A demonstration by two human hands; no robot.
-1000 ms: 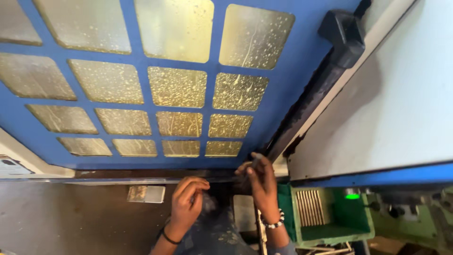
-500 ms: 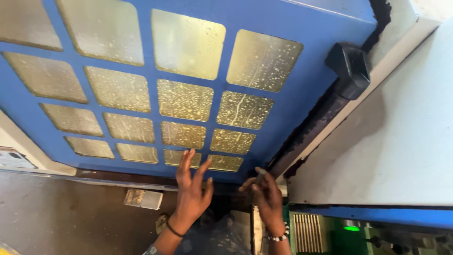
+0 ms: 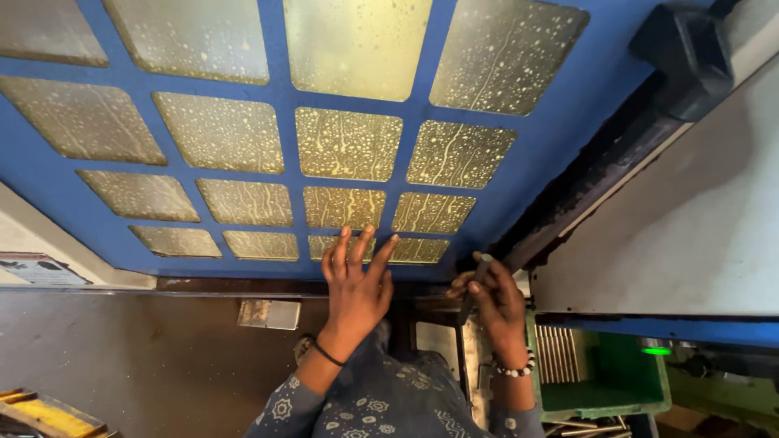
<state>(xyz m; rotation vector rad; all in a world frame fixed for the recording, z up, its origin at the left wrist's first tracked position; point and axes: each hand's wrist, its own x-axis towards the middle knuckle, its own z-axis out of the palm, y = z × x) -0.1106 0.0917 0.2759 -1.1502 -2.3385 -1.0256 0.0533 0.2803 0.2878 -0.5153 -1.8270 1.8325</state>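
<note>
Head view: the left hand (image 3: 355, 288) lies flat, fingers spread, on the blue door (image 3: 280, 170). The right hand (image 3: 493, 298), just beside it, grips a thin upright metal rod (image 3: 469, 294).

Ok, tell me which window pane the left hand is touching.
The left hand lies on the bottom-row pane left of the last one; the other panes go untouched.

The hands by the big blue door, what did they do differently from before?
The left hand moved up from below the blue door and now lies flat, fingers spread, on its lower panes. The right hand stayed near the door's right edge, still gripping a thin dark tool. The green bin stayed put.
</note>
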